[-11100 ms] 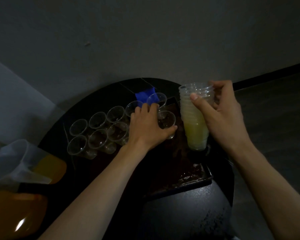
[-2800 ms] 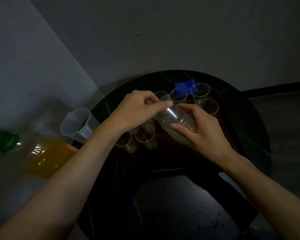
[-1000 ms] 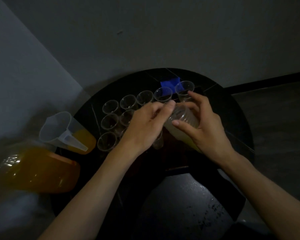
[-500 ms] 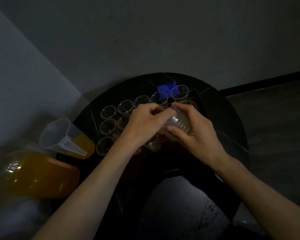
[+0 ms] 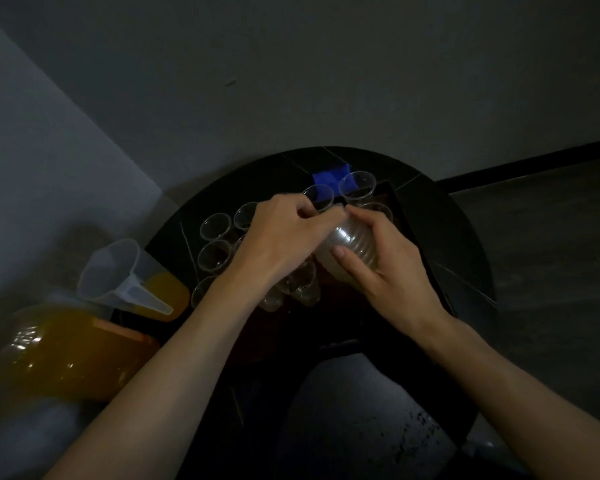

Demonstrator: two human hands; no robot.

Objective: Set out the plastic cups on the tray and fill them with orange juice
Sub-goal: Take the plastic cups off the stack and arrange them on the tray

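My right hand grips a stack of clear plastic cups, tilted on its side over the dark tray. The fingers of my left hand pinch the rim at the stack's open end. Several empty clear cups stand on the tray in rows, among them one at the back right and one at the left. My left hand and wrist hide some of the cups. A plastic jug with orange juice sits at the table's left edge.
The tray rests on a round black table against a grey wall. A large bottle of orange juice lies at the lower left. A blue patch lies behind the back cups. Dark floor shows on the right.
Both hands stay together at the stack. The stack has tipped a little further over the tray's middle. The view has shifted slightly.
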